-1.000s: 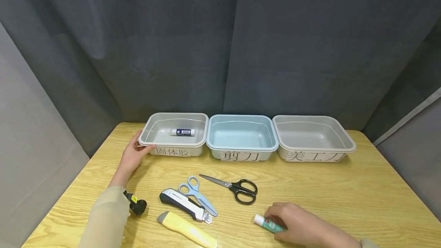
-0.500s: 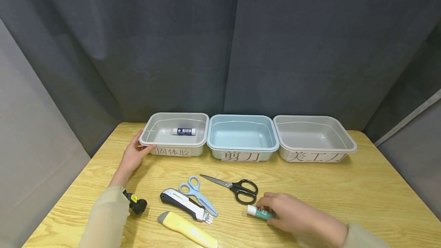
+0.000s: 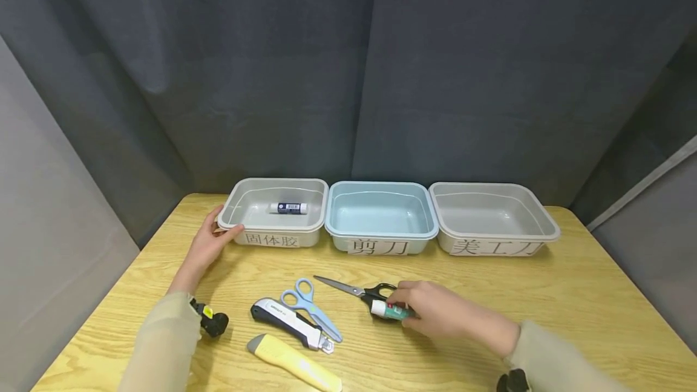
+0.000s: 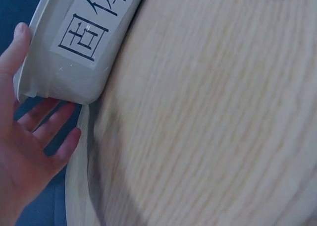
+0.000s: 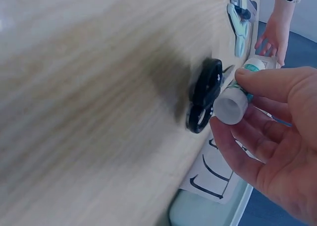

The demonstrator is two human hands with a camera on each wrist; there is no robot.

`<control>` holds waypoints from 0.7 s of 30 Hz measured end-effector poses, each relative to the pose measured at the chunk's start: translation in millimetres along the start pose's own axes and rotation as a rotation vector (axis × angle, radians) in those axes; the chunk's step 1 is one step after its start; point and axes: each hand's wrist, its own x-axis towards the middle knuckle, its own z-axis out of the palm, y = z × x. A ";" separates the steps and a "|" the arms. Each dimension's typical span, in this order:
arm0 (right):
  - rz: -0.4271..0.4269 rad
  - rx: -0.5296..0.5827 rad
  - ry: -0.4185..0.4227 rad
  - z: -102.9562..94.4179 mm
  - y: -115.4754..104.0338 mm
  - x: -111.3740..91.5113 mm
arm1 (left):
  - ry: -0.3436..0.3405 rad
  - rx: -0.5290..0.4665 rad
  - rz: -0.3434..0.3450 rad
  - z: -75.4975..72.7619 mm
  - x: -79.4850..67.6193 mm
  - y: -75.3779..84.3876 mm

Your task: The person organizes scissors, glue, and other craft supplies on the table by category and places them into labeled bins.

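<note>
Wood-grain desk (image 3: 572,295) with a light-blue rectangular plastic tub (image 3: 381,213)
Left of the blue tub, a grey rectangular plastic tub (image 3: 256,213), corner gripped by the left hand (image 3: 204,250); in front of the blue tub, the right hand (image 3: 435,310), above black-handled metal scissors (image 3: 359,293), pinches a green-and-white cylindrical glue stick (image 3: 391,311).

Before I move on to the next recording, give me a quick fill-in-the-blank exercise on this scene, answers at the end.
1. In the head view, the green glue stick in the right hand overlaps scissors with ____ handles.
2. The left hand touches a gray bin containing exactly ____ glue stick.
3. The middle bin is ____.
4. The utility knife nearest the head view's bottom edge is ____.

Missing words: black; one; light blue; yellow.
</note>
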 end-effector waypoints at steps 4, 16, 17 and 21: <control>-0.007 -0.012 0.019 -4.5 0.6 11.2 | 0.014 0.011 0.012 0.7 1.7 -1.2; -0.084 -0.071 0.032 -6.6 -1.9 48.2 | 0.011 0.031 0.017 -2.6 -1.2 0.7; -0.096 -0.084 0.043 -7.2 -1.7 52.2 | 0.012 0.027 0.022 -2.4 -1.0 1.2; -0.131 -0.105 0.090 -10.5 -1.9 69.0 | 0.012 0.016 0.023 -0.9 0.2 2.0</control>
